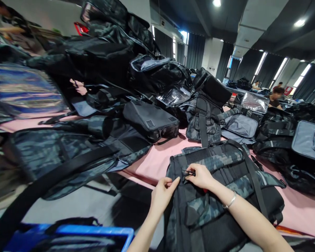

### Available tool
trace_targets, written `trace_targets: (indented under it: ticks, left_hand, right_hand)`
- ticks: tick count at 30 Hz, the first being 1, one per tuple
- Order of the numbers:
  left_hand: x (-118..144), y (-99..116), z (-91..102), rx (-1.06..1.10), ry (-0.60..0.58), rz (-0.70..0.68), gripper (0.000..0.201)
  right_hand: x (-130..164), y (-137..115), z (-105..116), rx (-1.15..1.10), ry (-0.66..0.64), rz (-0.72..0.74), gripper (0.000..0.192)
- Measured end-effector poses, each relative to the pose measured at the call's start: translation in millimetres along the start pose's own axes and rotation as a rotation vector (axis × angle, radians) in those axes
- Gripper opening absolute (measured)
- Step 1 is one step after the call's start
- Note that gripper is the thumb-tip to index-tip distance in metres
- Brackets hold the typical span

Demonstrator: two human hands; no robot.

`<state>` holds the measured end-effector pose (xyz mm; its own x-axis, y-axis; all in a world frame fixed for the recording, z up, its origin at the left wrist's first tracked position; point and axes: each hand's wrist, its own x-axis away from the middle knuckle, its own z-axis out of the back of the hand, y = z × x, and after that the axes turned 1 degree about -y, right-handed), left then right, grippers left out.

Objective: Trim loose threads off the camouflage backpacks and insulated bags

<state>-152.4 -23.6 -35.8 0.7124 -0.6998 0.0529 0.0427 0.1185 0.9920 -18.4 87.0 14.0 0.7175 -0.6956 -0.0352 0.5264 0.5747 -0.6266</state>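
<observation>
A dark camouflage backpack (223, 171) lies in front of me, its shoulder straps facing up. My right hand (201, 176), with a silver bangle at the wrist, is closed around small thread snips (189, 172), whose dark tips point left over the backpack's edge. Just left of them, my left hand (164, 191) pinches at the backpack's edge seam with thumb and fingers. Whether it holds a thread or the fabric itself is too small to make out. Both hands are close together at the backpack's upper left side.
Pink cloth (157, 159) covers the table. More backpacks (99, 59) are heaped high at the back left, and others (275, 140) lie to the right. A blue crate (94, 229) stands at the lower left. Several people, including one person (275, 99), are farther off.
</observation>
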Motion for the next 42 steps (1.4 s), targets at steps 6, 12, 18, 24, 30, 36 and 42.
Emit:
trace_targets:
  ticks: [6,12,18,24,30,36,42]
  left_hand:
    - [5,-5,-11.3,0.376,-0.172,0.178,0.039]
    - [20,-6,-16.4,0.671,-0.3,0.333,0.036]
    - [24,1,-17.8,0.77,-0.292,0.367,0.039]
    - [30,4,-12.5,0.772,-0.221,0.356,0.039]
    - [35,10,-11.9,0.737,-0.156,0.329,0.025]
    - [24,12,-14.8,0.637,-0.072,0.292,0.022]
    - [-37,27,-12.4,0.493,-0.155,0.214,0.016]
  right_hand:
    - [2,3,7,-0.082,-0.044,0.033,0.015]
    - [-1,-21,34,0.101,-0.104,-0.002,0.025]
    - [-15,-55,18,0.345,-0.062,0.05,0.018]
    - [-12,-57,7,0.305,-0.148,0.152,0.011]
    - [-21,-25,25,-0.369,0.07,0.078,0.024]
    - [-7,-4,49,-0.389,0.253,0.022,0.032]
    - [64,23,98,-0.239,0.307,0.011,0.025]
